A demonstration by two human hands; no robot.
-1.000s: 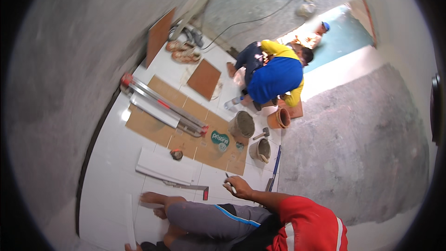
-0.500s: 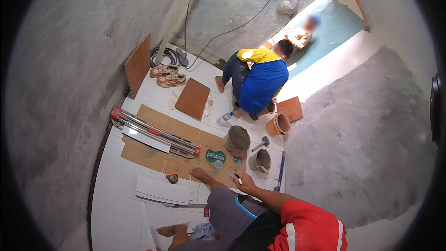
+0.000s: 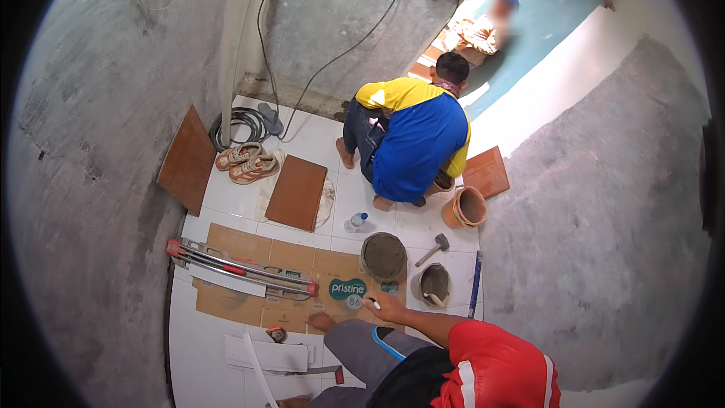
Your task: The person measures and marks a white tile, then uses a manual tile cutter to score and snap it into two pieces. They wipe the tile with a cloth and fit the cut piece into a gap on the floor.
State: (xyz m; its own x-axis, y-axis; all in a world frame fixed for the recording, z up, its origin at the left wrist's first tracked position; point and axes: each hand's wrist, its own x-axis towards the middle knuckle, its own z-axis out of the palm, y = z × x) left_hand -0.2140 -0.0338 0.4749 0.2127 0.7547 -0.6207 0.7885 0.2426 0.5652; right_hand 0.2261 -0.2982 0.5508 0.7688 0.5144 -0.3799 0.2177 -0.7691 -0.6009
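Note:
My right hand (image 3: 385,307) is closed around a short white pen-like stick (image 3: 375,303), above the edge of a flattened cardboard sheet (image 3: 302,316). My left hand is out of sight. A narrow white strip (image 3: 259,369) rises at a slant from the lower edge, and what supports it is hidden. Beside it lie white tile pieces (image 3: 276,355), a tape measure (image 3: 277,334) and a metal square (image 3: 321,371). A manual tile cutter (image 3: 242,268) rests on the cardboard, with a white tile under its rails.
Near my right hand stand mortar buckets (image 3: 384,257) (image 3: 432,285), a mallet (image 3: 434,249) and a blue level (image 3: 475,285). A co-worker in blue and yellow (image 3: 423,136) crouches ahead by an orange bucket (image 3: 464,208). Brown tiles (image 3: 296,193), shoes (image 3: 253,166) and a bottle (image 3: 356,221) sit at far left.
The view has shifted. The co-worker's hand has come away from the bottle, which now stands upright. The narrow white strip shows further up, slanting over the tile pieces. My right hand still grips the stick.

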